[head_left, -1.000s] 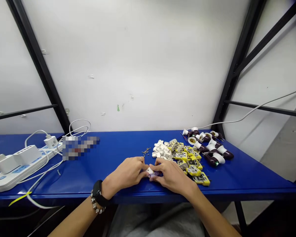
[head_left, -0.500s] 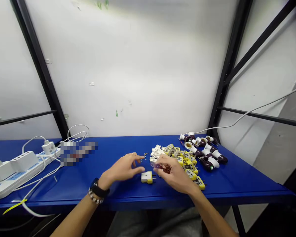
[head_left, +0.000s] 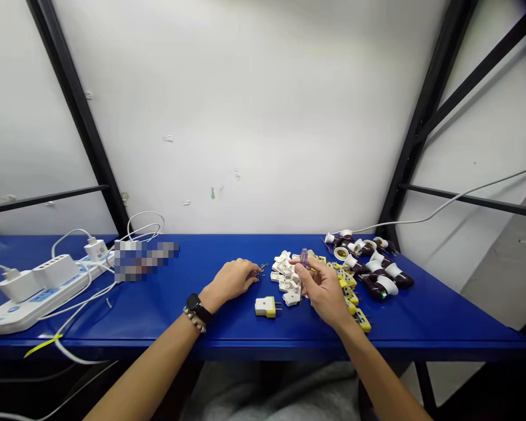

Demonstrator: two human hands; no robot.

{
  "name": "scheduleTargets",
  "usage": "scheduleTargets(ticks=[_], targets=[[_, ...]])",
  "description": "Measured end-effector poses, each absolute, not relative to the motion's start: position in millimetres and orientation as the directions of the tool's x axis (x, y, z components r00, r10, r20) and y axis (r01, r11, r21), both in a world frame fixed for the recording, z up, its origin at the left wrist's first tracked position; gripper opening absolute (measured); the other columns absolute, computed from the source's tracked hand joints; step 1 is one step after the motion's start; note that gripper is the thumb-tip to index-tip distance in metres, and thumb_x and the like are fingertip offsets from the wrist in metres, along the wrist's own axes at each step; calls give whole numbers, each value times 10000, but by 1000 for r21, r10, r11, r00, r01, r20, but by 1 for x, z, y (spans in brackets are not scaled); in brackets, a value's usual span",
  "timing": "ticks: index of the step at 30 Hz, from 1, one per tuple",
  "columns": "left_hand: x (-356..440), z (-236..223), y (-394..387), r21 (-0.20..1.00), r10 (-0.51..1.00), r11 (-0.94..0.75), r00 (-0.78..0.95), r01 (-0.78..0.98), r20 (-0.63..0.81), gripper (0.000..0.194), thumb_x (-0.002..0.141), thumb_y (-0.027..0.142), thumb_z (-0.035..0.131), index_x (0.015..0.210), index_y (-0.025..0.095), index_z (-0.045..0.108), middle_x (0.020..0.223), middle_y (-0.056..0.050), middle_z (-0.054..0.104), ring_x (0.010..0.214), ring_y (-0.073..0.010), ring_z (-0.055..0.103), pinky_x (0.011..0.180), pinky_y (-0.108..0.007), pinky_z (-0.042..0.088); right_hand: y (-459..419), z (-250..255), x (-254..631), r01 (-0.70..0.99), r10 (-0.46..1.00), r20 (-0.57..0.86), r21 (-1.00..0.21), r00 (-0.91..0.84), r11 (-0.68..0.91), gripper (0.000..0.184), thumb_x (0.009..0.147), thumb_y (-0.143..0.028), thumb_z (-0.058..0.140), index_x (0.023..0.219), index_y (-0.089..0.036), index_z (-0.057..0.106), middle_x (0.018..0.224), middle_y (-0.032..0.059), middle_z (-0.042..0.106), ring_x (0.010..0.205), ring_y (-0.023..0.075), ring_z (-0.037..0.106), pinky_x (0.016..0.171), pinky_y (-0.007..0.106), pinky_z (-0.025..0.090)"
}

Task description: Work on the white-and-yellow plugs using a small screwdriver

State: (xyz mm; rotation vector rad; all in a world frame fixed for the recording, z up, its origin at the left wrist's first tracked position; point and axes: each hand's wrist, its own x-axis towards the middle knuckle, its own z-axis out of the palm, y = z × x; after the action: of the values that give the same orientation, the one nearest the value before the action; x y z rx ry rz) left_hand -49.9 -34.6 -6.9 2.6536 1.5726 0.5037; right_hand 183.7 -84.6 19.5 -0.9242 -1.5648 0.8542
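My left hand [head_left: 231, 279] rests on the blue table, its fingertips at a small scatter of brass screws [head_left: 262, 268]. I cannot tell whether it has picked one up. My right hand [head_left: 325, 289] is raised and grips a small purple-handled screwdriver [head_left: 304, 257] upright between thumb and fingers, above a heap of white plug casings [head_left: 284, 276]. Between my hands lies a white-and-yellow two-pin plug [head_left: 266, 306], touched by neither. Yellow-faced plug parts [head_left: 348, 286] are partly hidden behind my right hand.
Dark lamp holders with white collars [head_left: 372, 263] lie at the right, one trailing a white cable. On the left are a white power strip [head_left: 35, 301], adapters and tangled cables, beside a pixelated patch [head_left: 145, 260]. Black steel uprights frame a white wall.
The plug once held between my hands now lies on the table. My right hand has lifted the screwdriver upward. My left hand has moved back toward the screws.
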Motion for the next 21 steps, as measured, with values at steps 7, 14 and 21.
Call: scheduleTargets(ticks=[7, 14, 21], targets=[[-49, -11, -34, 195, 817, -564, 508, 803, 271, 239, 923, 176, 575, 978, 263, 791, 995, -42, 763, 913, -222, 690, 747, -278, 503, -81, 18, 185, 41, 902, 426, -902, -71, 429, 394, 897, -484, 654, 1136, -170, 660, 565, -30, 565, 486, 137, 533, 452, 243, 451], [-38, -8, -41, 469, 797, -600, 430, 648, 424, 213, 925, 236, 591, 1015, 226, 783, 919, -39, 744, 765, -163, 646, 686, -246, 489, -74, 13, 181, -151, 891, 452, -878, 48, 454, 385, 852, -549, 696, 984, -188, 700, 829, 57, 690, 714, 213, 710, 506, 285, 605], [-22, -14, -41, 865, 884, -459, 201, 205, 422, 335, 917, 430, 619, 997, 141, 770, 832, -68, 726, 732, -177, 637, 600, -246, 486, -71, 4, 171, -233, 893, 439, -862, 99, 450, 314, 860, -520, 709, 892, -209, 681, 929, 84, 739, 795, 259, 754, 538, 314, 635]])
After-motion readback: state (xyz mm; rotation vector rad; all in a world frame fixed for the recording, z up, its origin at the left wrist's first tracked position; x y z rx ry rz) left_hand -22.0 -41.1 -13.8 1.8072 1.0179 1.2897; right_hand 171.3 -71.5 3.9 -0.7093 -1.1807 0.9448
